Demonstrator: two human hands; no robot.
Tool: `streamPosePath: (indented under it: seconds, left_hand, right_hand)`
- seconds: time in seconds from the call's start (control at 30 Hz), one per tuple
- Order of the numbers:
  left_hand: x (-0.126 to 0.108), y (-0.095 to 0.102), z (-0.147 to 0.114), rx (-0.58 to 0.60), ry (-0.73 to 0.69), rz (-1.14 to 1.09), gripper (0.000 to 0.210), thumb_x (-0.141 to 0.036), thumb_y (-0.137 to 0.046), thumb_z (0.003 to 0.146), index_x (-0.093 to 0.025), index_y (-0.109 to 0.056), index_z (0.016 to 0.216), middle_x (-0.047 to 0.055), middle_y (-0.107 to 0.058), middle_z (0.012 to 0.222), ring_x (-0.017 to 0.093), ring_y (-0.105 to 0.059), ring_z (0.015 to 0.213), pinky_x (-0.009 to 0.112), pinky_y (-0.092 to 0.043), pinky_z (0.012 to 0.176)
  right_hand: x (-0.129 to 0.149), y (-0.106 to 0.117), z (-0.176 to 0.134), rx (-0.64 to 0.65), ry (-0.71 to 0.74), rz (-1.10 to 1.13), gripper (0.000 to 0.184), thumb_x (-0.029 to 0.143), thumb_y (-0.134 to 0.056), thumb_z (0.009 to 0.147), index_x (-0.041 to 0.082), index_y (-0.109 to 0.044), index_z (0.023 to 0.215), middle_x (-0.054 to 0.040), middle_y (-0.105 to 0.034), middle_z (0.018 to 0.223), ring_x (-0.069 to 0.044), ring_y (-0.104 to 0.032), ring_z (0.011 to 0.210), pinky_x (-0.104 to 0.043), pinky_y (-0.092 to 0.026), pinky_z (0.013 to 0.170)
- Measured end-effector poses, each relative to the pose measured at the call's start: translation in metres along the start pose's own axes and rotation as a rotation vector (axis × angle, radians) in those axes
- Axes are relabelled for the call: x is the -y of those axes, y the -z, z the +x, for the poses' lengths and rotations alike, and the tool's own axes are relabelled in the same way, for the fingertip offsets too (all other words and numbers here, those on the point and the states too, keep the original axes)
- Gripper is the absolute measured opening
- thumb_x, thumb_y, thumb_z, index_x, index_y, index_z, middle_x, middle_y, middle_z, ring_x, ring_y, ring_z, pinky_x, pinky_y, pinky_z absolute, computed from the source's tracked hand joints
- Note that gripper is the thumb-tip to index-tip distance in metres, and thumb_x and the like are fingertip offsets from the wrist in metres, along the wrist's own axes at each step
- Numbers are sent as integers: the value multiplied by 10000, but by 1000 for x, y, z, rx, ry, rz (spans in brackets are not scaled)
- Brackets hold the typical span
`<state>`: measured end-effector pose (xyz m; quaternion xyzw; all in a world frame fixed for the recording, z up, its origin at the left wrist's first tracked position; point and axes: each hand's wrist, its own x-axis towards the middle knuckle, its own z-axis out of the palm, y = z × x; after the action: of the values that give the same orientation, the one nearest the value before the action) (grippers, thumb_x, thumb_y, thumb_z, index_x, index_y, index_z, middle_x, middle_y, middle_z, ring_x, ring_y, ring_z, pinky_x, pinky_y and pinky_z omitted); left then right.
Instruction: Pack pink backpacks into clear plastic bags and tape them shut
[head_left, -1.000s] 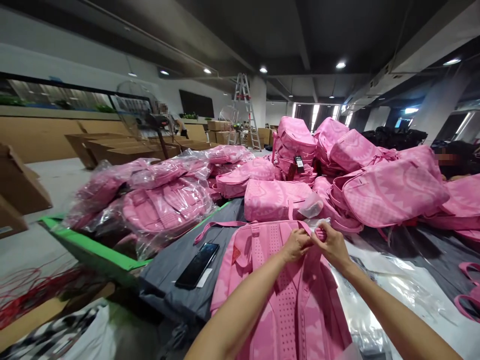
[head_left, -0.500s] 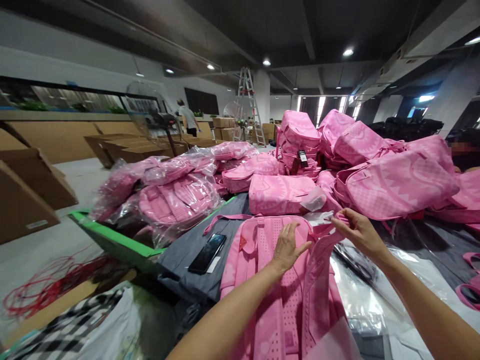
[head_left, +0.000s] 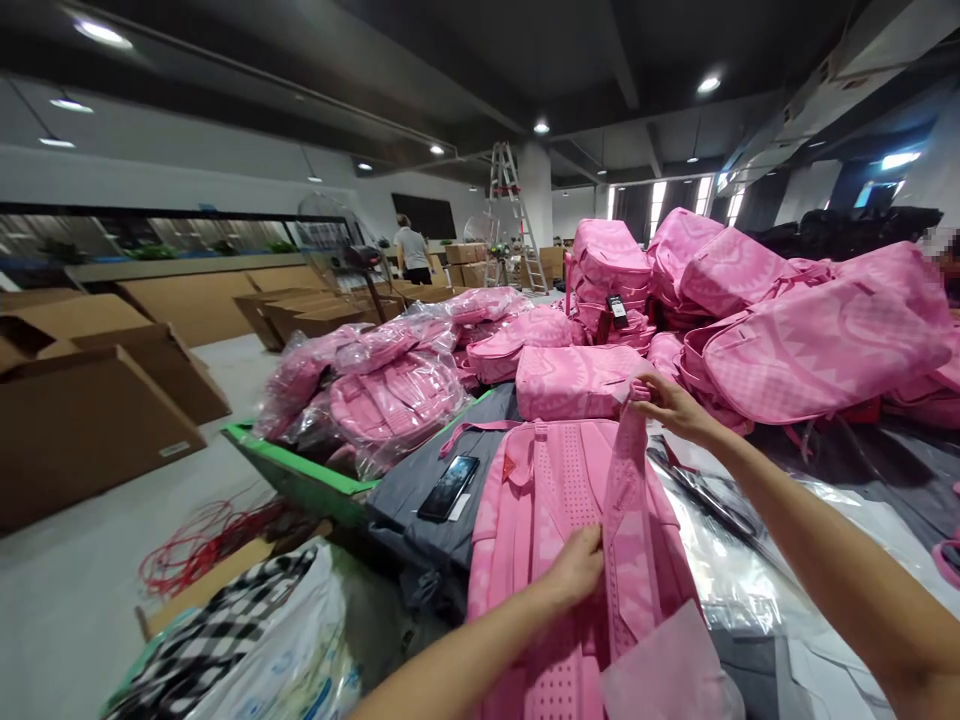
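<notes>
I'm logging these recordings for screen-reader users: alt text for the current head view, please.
The right hand holds up a shoulder strap of a pink backpack on a grey cover; the left hand is curled beside the strap. A phone lies left of the backpack, with more pink backpacks piled behind and plastic-wrapped ones to the left.

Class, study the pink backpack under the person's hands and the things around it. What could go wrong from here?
1. The phone lies close beside the backpack, so a sideways shove might knock it.
2. A pale translucent sheet overlaps the lower end of the strap that the right hand holds up; it could get caught or creased.
3. The pink bags behind are heaped on one another, so a bump might make some slide.
</notes>
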<state>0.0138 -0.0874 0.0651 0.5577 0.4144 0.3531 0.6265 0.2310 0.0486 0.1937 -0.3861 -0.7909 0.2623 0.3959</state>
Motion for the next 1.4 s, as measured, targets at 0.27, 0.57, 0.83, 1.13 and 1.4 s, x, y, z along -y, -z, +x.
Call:
streamPosePath:
  seconds: [0.27, 0.57, 0.83, 1.13, 1.4]
  left_hand:
    - [4, 18, -69, 92, 69, 300, 423, -557, -661, 872, -215, -581, 637, 21, -615, 627, 167, -570, 597, 278, -450, 619]
    - [-58, 148, 76, -631, -216, 1168, 742, -572, -758, 816, -121, -568, 1374, 223, -621, 1391, 384, -554, 1331, 487, -442, 1103]
    - [11, 150, 96, -649, -519, 1154, 566, -323, -768, 858, -174, -559, 1362, 141, -589, 1342, 303, -540, 1291, 475, -442, 1143]
    - [49, 155, 43, -352, -596, 1387, 370, -299, -564, 992, -172, -599, 1338, 163, -620, 1326, 327, -564, 1223, 518, -481, 1090]
    - [29, 161, 118, -103, -193, 1420, 311, -250, -437, 1039, -82, -656, 1182, 188, -672, 1196, 302, -598, 1178, 490, -455, 1109]
  right_hand:
    - [-75, -81, 39, 144, -126, -329, 491, 422, -840, 720, 159, -700, 1110, -156, -669, 1191, -340, -602, 1147, -467, -451, 1024]
    - [-123, -104, 28, 113, -53, -440, 667, 517, -762, 786, 224, -594, 1362, -143, -594, 1403, -349, -533, 1318, -540, -382, 1141]
    - [-108, -115, -21, -104, 182, -432, 469, 320, -744, 845, 201, -588, 1271, -147, -645, 1240, -338, -590, 1185, -540, -480, 1046]
    - [-92, -123, -82, 4, 200, -556, 249, 248, -630, 980, 168, -646, 1215, -150, -688, 1225, -287, -617, 1178, -465, -491, 1044]
    - [-111, -137, -28, 245, -182, -724, 270, 273, -602, 1016, 169, -674, 1255, -116, -718, 1256, -262, -644, 1188, -383, -457, 1061]
